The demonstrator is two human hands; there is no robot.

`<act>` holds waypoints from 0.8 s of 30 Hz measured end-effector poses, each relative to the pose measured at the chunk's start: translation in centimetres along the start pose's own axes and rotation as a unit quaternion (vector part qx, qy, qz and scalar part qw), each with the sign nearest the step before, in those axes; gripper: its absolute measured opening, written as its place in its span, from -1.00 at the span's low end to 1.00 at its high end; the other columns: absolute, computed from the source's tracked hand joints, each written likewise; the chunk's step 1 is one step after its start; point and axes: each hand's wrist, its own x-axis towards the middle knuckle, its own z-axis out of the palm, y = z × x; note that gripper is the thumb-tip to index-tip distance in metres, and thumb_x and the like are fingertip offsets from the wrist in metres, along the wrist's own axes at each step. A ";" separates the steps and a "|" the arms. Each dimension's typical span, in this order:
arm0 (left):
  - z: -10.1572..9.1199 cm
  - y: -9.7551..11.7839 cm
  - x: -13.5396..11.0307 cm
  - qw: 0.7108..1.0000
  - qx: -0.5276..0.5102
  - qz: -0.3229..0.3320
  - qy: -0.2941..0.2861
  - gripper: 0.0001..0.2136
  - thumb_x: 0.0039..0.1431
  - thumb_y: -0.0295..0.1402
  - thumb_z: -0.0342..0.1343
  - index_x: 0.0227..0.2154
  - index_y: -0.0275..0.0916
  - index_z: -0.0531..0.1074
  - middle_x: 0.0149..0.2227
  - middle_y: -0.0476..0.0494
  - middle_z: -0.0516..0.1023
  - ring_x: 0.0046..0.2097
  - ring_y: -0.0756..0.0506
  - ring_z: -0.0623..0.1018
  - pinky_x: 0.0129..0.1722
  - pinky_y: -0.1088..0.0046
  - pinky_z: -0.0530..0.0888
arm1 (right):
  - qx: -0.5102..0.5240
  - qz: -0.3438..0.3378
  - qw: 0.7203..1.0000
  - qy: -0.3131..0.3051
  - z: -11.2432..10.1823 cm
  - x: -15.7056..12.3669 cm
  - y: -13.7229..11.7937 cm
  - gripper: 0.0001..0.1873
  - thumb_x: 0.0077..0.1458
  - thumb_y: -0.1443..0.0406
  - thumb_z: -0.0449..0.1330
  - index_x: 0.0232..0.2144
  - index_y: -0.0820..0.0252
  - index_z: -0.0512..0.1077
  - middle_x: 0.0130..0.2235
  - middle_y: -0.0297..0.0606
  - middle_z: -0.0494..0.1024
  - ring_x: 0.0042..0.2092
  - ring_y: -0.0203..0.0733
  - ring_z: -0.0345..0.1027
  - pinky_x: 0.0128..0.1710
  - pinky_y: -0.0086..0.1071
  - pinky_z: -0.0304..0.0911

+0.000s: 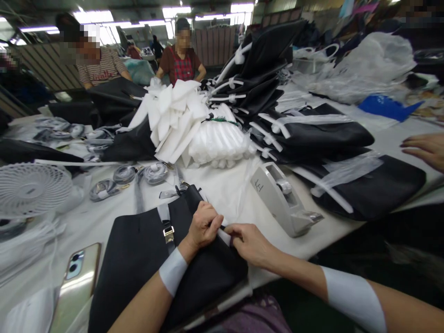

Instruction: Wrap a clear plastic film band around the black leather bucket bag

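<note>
A black handbag (138, 259) with a gold buckle (169, 235) lies tilted on the table in front of me. My left hand (205, 226) is closed in a fist at the bag's upper right edge; its fingers hide just what part they grip. Right beside it, my right hand (249, 244) pinches at a small white strip (225, 237) along the same edge. Whether that strip is foam or paper I cannot tell. White bands wrap both my forearms. A grey tape dispenser (277, 199) stands just beyond my right hand.
Bundled white foam rods (220, 141) and a heap of white sheets (176, 115) lie ahead. Black bags (374, 185) are stacked at the right. On the left are coiled grey straps (156, 173), a white fan (33, 189) and a phone (77, 282). Another person's hand (426, 150) rests at far right.
</note>
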 end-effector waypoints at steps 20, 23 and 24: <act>2.8 -0.5 0.9 0.970 0.155 -0.042 -0.183 -0.71 0.34 -0.35 -0.16 -0.42 -0.21 0.41 -0.37 -0.03 0.54 -0.23 -0.06 0.44 0.05 0.31 0.28 | -0.412 -0.156 0.891 0.110 -9.2 12.2 -10.6 -0.66 0.24 0.24 0.03 -0.01 0.18 0.43 -0.35 -0.26 0.59 -0.33 -0.18 0.45 -0.28 -0.39 0.25; 2.8 -0.8 1.0 0.970 0.170 -0.029 -0.172 -0.75 0.31 -0.36 -0.09 -0.46 -0.22 0.39 -0.40 -0.01 0.54 -0.27 -0.04 0.43 0.00 0.35 0.29 | -0.519 -0.228 0.803 0.183 -7.4 19.8 -12.6 -0.62 0.19 0.37 0.07 0.06 0.21 0.36 0.00 -0.06 0.50 -0.03 -0.06 0.37 -0.09 -0.31 0.22; 2.8 -0.9 1.0 0.970 0.171 -0.025 -0.169 -0.76 0.29 -0.36 -0.06 -0.48 -0.22 0.38 -0.41 0.00 0.53 -0.28 -0.03 0.42 -0.01 0.36 0.29 | -0.538 -0.244 0.786 0.182 -6.4 22.1 -13.1 -0.59 0.15 0.42 0.10 0.06 0.22 0.35 0.10 0.01 0.42 0.06 0.00 0.30 -0.04 -0.25 0.19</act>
